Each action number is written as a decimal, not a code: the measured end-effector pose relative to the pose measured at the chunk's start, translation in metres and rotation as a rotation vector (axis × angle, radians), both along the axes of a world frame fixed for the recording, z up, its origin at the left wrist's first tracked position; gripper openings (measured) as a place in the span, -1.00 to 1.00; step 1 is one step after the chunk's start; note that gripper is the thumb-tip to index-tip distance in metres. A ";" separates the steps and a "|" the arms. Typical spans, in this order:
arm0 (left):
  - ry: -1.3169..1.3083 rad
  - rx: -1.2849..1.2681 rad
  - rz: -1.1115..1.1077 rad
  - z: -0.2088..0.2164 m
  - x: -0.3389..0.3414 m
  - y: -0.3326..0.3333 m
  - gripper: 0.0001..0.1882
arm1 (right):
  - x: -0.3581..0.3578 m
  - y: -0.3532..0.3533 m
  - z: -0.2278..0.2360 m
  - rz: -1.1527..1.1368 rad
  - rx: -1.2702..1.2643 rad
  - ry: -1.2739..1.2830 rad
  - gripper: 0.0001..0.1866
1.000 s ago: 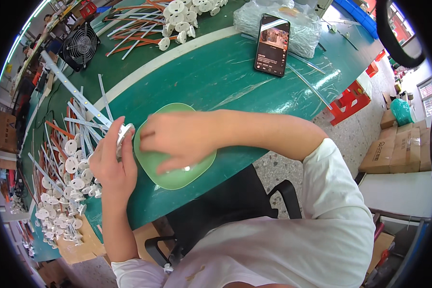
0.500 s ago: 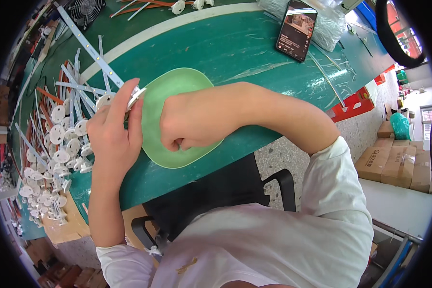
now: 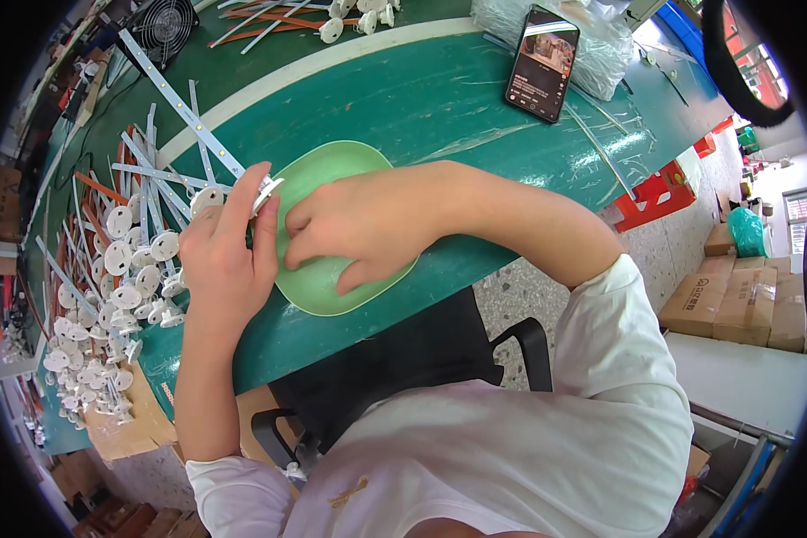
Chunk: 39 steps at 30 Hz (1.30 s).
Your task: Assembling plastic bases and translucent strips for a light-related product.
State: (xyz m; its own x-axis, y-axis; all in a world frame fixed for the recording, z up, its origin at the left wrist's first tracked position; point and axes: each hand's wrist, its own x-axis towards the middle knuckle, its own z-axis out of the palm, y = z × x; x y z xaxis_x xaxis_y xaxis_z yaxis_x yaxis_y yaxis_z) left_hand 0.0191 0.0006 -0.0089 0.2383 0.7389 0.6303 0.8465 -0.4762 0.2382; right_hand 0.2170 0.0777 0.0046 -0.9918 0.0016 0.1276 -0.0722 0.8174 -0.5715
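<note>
My left hand (image 3: 227,273) is closed around the end of a light strip (image 3: 177,106) dotted with small yellow LEDs. At that end a round white cap (image 3: 269,194) shows between thumb and fingers, beside the rim of a shallow green dish (image 3: 345,154). Over the dish is my right hand (image 3: 359,226), palm down, with its fingers bent and spread and the thumb apart. I see nothing between those fingers; whatever lies under the palm is hidden. Left of my left hand, many similar strips with white round caps (image 3: 117,258) lie heaped.
On the green table (image 3: 439,99) a phone (image 3: 542,67) lies near a clear plastic bag (image 3: 601,58). A black fan (image 3: 163,31) and more capped strips are at the far left. A black chair (image 3: 394,345) stands at the near edge; cardboard boxes (image 3: 717,300) are stacked right.
The fingers of my right hand have uncurled from a fist and spread over the dish. My left hand still holds the strip. The whole view has shifted slightly.
</note>
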 end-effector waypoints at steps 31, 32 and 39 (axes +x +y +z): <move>-0.049 0.036 -0.208 0.006 -0.008 0.011 -0.58 | -0.007 0.028 -0.002 -0.166 -0.261 0.135 -0.91; -0.026 0.045 -0.196 0.007 -0.010 0.011 -0.60 | -0.007 0.029 -0.001 -0.163 -0.255 0.141 -0.91; -0.171 0.044 -0.205 0.015 -0.009 0.009 -0.66 | -0.003 0.028 0.015 -0.154 -0.336 0.247 -0.90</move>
State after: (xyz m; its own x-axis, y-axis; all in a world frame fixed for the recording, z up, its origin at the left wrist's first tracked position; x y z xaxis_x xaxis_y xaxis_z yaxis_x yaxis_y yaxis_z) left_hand 0.0104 0.0101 0.0062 0.2676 0.6573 0.7045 0.6804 -0.6466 0.3447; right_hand 0.2145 0.1058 0.0200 -0.9167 0.2288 0.3275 -0.1316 0.6012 -0.7882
